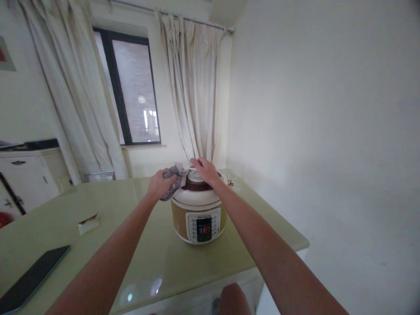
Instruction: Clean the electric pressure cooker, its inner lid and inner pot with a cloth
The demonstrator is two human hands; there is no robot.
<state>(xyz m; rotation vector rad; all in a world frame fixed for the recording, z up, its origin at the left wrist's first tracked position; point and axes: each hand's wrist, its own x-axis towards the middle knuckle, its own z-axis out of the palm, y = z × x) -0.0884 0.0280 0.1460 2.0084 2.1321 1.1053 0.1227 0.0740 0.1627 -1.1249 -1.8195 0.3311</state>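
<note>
A white and gold electric pressure cooker (199,225) stands upright on the table, its control panel facing me. Its lid (197,197) is on, with a dark brown ring and a pale raised middle on top. My left hand (159,186) is closed around a crumpled grey patterned cloth (173,183), which touches the lid's left side. Over the top of the lid lies my right hand (206,169), its fingers bent and closed at the raised middle. What its fingertips press on is partly hidden behind the hand.
The pale green table (141,245) reaches a rounded corner at the right, near the wall. At left lie a dark flat device (34,275) and a small white packet (88,224). Small brownish items (230,183) sit behind the cooker. Curtains (197,87) hang beyond.
</note>
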